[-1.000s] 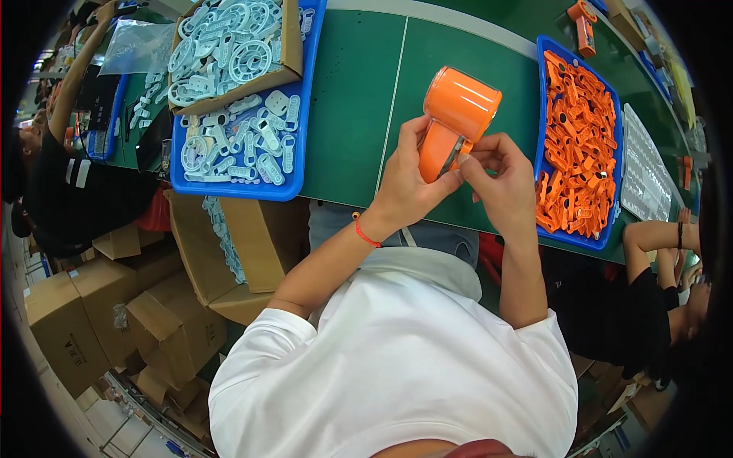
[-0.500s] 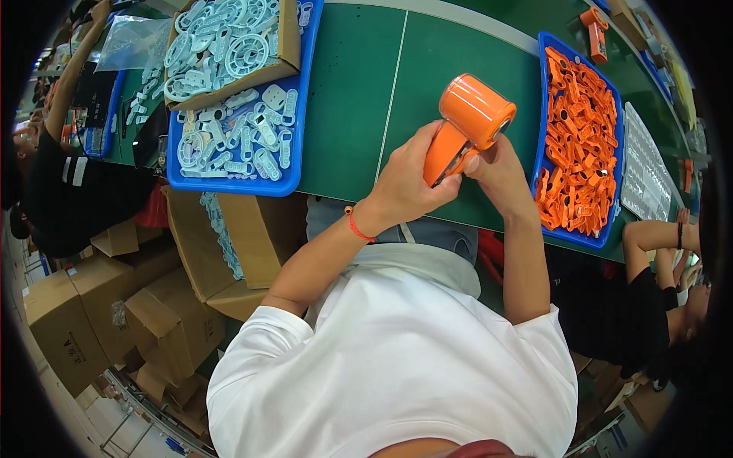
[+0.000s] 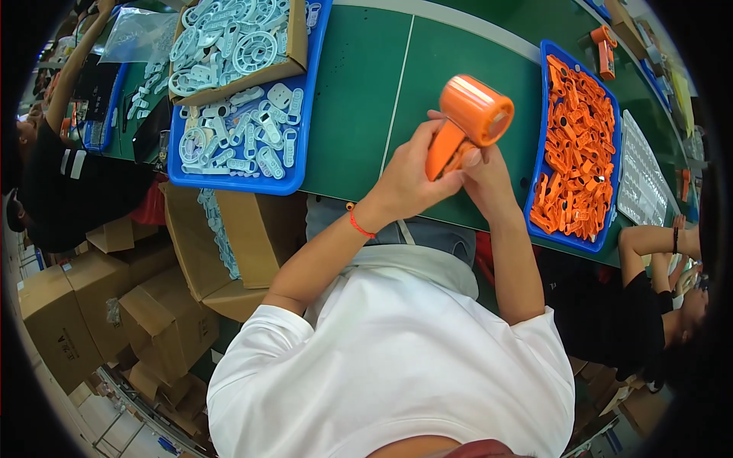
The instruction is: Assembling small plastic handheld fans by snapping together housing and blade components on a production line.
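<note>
Over the green table, both my hands hold an orange handheld fan (image 3: 475, 108), shaped like a small hair dryer with a cylindrical head and a handle. My left hand (image 3: 412, 169) is wrapped round the handle from the left. My right hand (image 3: 486, 174) closes on the handle's right side, its thumb pressed just below the head. Fingers cover most of the handle's lower part. The head tilts up and away, its round end turned to the right.
A blue tray (image 3: 286, 183) of light blue plastic parts, with a cardboard box (image 3: 296, 38) on it, stands left. Another blue tray (image 3: 536, 160) of orange parts stands right, beside a clear plastic sheet (image 3: 641, 172). Cartons (image 3: 164, 313) sit lower left. People work on either side.
The fan's head has turned slightly, so more of its round end shows. My right hand has shifted slightly left along with its thumb. Both hands still grip the fan.
</note>
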Motion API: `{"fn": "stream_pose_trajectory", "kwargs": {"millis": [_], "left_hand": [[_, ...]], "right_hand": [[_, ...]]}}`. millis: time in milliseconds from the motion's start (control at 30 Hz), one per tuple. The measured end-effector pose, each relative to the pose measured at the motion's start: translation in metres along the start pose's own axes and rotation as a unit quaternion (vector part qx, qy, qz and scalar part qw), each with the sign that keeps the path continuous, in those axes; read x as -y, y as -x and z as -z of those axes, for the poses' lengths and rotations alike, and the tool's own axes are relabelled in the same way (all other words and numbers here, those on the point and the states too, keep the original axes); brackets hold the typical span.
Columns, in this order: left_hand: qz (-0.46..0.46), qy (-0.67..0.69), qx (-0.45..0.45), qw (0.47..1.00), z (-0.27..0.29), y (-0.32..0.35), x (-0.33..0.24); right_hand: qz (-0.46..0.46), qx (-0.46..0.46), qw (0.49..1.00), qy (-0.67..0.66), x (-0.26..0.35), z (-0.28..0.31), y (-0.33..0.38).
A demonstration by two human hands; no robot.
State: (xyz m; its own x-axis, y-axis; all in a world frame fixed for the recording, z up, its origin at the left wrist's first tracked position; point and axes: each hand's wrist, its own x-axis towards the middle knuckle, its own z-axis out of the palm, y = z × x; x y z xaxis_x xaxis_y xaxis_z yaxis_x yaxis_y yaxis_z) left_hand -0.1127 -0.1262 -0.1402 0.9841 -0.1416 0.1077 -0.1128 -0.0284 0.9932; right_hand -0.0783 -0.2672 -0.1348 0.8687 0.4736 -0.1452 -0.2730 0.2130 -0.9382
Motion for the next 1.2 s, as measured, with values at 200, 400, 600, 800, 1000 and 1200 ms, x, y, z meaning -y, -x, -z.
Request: {"fn": "stream_pose_trajectory", "kwargs": {"millis": [200,400,600,800,1000,1200], "left_hand": [[-0.186,-0.138,-0.168,0.958,-0.003,0.014,0.003],[-0.113,-0.211,-0.107,0.965,0.015,0.018,0.003],[-0.133,-0.202,-0.117,0.963,0.015,0.02,0.005],[-0.249,-0.187,-0.113,0.944,0.007,0.036,0.005],[-0.29,-0.483,-0.162,0.81,0.008,0.029,-0.025],[-0.202,-0.558,-0.013,0.805,0.019,0.004,-0.023]], "right_hand": [[0.139,-0.022,0.988,0.066,0.021,-0.006,0.007],[0.277,-0.084,0.931,0.221,-0.007,0.001,-0.007],[0.343,-0.079,0.936,-0.028,0.027,0.015,0.006],[0.183,-0.053,0.896,0.402,-0.004,0.008,0.002],[0.139,0.074,0.771,0.617,0.023,-0.012,0.005],[0.141,0.034,0.806,0.574,0.023,0.008,0.018]]}}
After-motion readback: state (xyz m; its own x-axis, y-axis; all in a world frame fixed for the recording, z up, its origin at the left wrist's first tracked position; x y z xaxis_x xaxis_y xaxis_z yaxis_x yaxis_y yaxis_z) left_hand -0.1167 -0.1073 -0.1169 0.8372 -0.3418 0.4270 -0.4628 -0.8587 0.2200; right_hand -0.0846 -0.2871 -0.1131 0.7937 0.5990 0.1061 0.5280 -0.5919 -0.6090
